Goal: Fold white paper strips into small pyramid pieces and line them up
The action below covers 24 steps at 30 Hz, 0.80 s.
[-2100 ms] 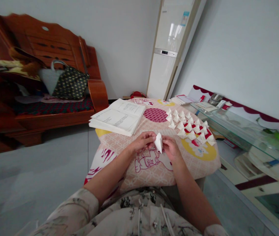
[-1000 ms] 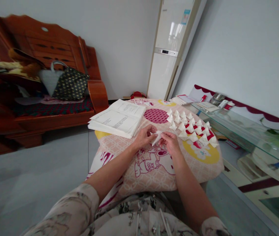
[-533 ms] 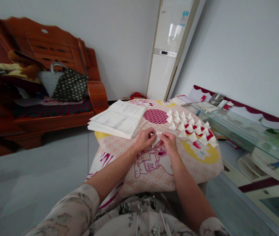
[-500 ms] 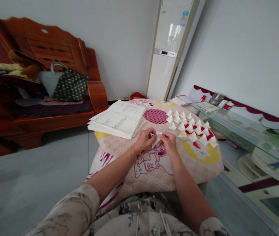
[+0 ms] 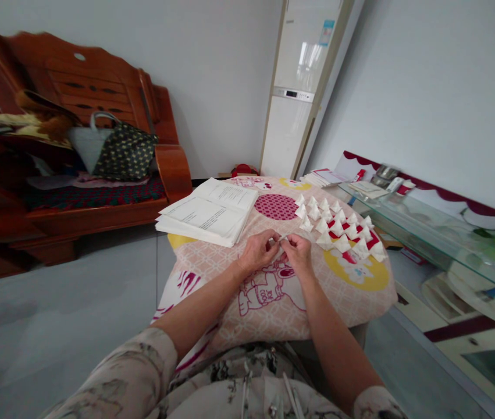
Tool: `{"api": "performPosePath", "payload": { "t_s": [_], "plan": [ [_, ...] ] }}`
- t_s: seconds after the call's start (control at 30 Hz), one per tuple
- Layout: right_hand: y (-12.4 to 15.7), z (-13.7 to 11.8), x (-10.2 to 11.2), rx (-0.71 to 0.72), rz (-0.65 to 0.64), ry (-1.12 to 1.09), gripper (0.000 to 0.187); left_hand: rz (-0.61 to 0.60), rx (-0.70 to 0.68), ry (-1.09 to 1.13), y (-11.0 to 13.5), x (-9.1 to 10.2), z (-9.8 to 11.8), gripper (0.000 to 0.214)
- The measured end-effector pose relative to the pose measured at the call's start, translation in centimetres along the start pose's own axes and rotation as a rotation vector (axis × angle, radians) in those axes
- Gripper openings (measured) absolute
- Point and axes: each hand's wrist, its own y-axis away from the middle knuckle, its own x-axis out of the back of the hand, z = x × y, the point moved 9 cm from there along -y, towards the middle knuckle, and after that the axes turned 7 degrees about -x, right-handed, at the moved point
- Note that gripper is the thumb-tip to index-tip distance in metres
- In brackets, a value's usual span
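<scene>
Over the middle of the cloth-covered table (image 5: 225,317), my left hand (image 5: 261,249) and my right hand (image 5: 298,251) meet, fingertips close together. Both pinch a small folded piece of white paper (image 5: 281,243), mostly hidden behind my fingers. To the right of my right hand stand several folded white paper pieces (image 5: 342,243) with pointed tops, set in rows. Left of my hands lies a stack of printed paper sheets (image 5: 212,212), its top sheet creased across the middle.
A glass-topped cabinet (image 5: 443,233) runs along the table's right side, with small items on it. At the left is a wooden sofa (image 5: 77,75) with a dark patterned bag (image 5: 125,152). Behind the table rises a tall white air conditioner (image 5: 293,87).
My fingers have shifted slightly on the small paper, and less of its white face shows between them. The paper rows and the sheet stack stay in place.
</scene>
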Motion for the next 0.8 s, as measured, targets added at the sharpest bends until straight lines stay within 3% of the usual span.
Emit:
{"api": "performPosePath", "payload": {
  "t_s": [0.17, 0.27, 0.5, 0.73, 0.8],
  "plan": [
    [0.1, -0.4, 0.2, 0.079, 0.011, 0.065, 0.028, -0.011, 0.000, 0.028, 0.0, 0.2, 0.3, 0.012],
    [0.3, -0.9, 0.2, 0.121, 0.010, 0.093, 0.032, -0.006, 0.038, 0.087, -0.2, 0.5, 0.2, 0.024],
    [0.4, -1.0, -0.4, 0.106, -0.079, 0.018, 0.028, -0.004, 0.138, 0.223, -0.6, 0.4, -1.3, 0.031],
    [-0.1, 0.3, 0.6, 0.026, 0.005, -0.174, 0.051, 0.022, 0.155, 0.254, -0.6, 0.2, -2.0, 0.031],
    [-0.1, 0.0, 0.7, 0.048, 0.004, -0.151, 0.048, 0.009, 0.144, 0.241, -0.6, 0.2, -1.8, 0.031]
  ]
}}
